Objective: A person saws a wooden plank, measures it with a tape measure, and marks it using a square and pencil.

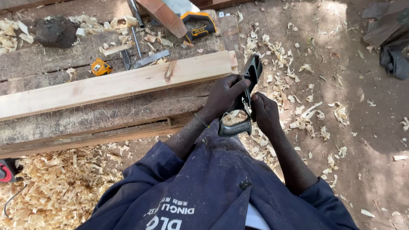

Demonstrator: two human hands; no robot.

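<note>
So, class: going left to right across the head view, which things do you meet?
Red tool → yellow tape measure → pale plank → left hand → hand plane → right hand → dark cloth.

A packed dirt floor (366, 127) is seen on the right, strewn with pale wood shavings (298, 98) and dappled by sunlight and shade. A rough, weathered workbench (106, 113) is set along the left. More shavings are heaped thickly below it. Dark cloth (390, 38) is bundled in the upper right corner.
</note>
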